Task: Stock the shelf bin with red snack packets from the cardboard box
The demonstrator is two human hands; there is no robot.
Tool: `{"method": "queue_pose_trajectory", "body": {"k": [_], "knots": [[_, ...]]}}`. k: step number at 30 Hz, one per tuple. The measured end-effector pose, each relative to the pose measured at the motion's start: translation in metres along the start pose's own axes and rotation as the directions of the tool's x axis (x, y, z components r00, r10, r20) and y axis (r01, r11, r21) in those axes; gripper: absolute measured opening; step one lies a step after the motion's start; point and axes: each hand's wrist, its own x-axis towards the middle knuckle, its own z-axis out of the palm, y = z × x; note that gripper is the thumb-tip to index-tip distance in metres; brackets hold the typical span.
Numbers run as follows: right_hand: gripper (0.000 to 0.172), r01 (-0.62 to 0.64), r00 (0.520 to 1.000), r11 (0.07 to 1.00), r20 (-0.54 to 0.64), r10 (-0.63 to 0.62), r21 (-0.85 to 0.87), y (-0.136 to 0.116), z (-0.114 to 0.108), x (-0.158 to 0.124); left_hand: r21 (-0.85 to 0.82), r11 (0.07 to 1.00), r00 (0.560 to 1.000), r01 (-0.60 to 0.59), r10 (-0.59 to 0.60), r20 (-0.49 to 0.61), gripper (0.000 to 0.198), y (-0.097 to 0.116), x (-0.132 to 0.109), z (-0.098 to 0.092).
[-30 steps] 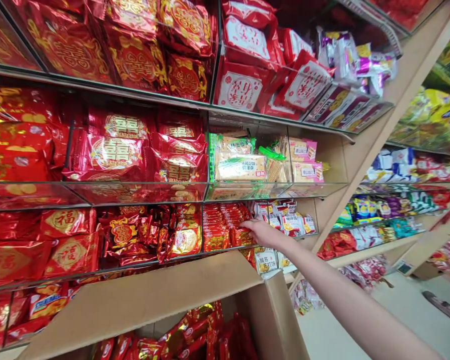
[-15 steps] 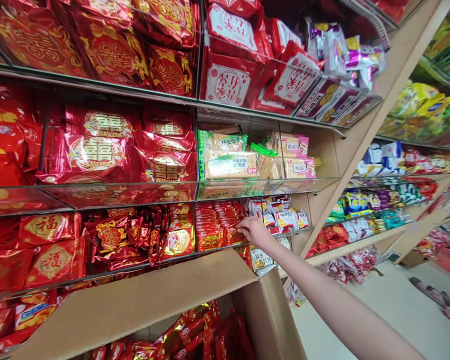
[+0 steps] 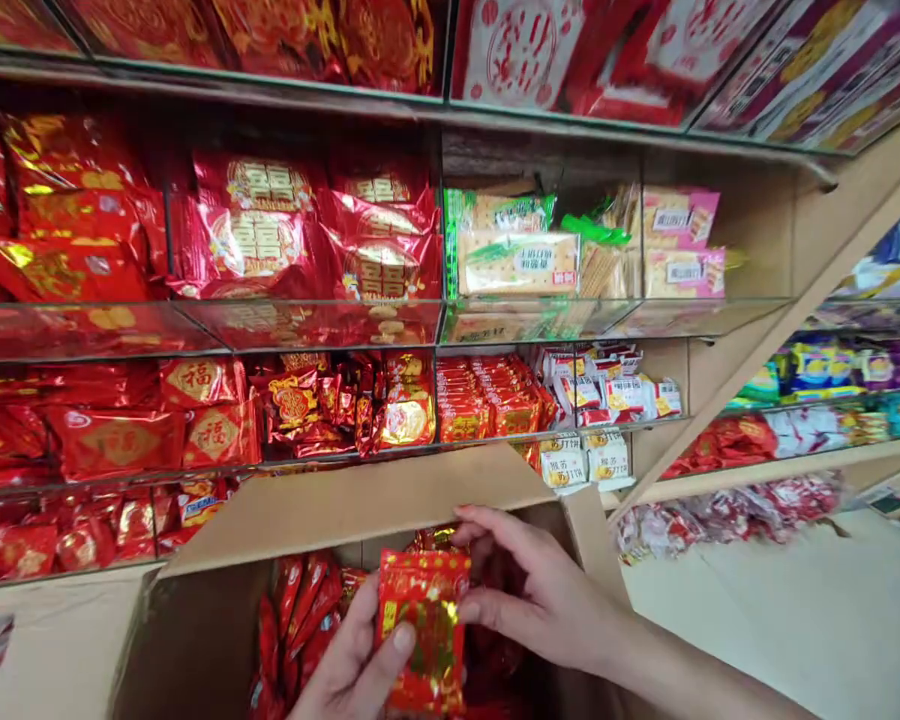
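Note:
Over the open cardboard box (image 3: 390, 500), my left hand (image 3: 360, 660) holds a red and gold foil snack packet (image 3: 427, 620), its thumb pressed on the front. Whether more packets lie behind it cannot be seen. My right hand (image 3: 540, 590) is at the packet's right edge, thumb tip at or very near that edge and fingers curved apart from the thumb. Inside the box lie several red packets (image 3: 307, 610). A row of small red packets (image 3: 495, 395) stands in a shelf compartment beyond the box.
Glass-fronted shelves carry double-happiness packets (image 3: 262, 235), green-ended crackers (image 3: 521, 262) and white packets (image 3: 622, 395). A wooden upright (image 3: 780, 320) slants at the right. Pale floor (image 3: 765, 590) shows at lower right, and bagged goods (image 3: 727, 510) lie low there.
My right hand has moved from the row of small red packets back to above the box. My left hand has come into view with a packet. The view has shifted.

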Motion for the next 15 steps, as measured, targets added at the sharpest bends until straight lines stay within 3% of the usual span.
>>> {"method": "queue_pose_trajectory", "body": {"k": [1, 3, 5, 7, 9, 15], "knots": [[0.046, -0.045, 0.999, 0.995, 0.033, 0.042, 0.086, -0.001, 0.007, -0.003, 0.024, 0.999, 0.997, -0.045, 0.044, 0.056, 0.055, 0.004, 0.000, 0.005], [0.033, -0.133, 0.991, 0.952, 0.026, 0.131, 0.277, 0.001, 0.015, -0.002, 0.052, 0.993, 0.987, -0.111, 0.104, 0.123, 0.055, 0.012, 0.001, 0.014], [0.022, -0.200, 0.973, 0.858, -0.006, 0.230, 0.473, 0.005, 0.015, 0.002, 0.049, 0.989, 0.988, -0.141, 0.137, 0.075, 0.049, 0.018, 0.003, 0.020], [0.026, -0.231, 0.955, 0.756, -0.007, 0.298, 0.612, 0.008, 0.014, 0.005, 0.068, 0.985, 0.987, -0.161, 0.162, -0.010, 0.037, 0.024, 0.005, 0.021], [0.028, -0.242, 0.948, 0.688, 0.015, 0.318, 0.684, 0.009, 0.014, 0.006, 0.113, 0.974, 0.976, -0.198, 0.206, -0.064, 0.030, 0.029, 0.007, 0.021], [0.037, -0.243, 0.953, 0.632, 0.059, 0.298, 0.736, 0.010, 0.019, 0.007, 0.119, 0.971, 0.975, -0.208, 0.215, -0.052, 0.031, 0.039, 0.012, 0.023]]}}
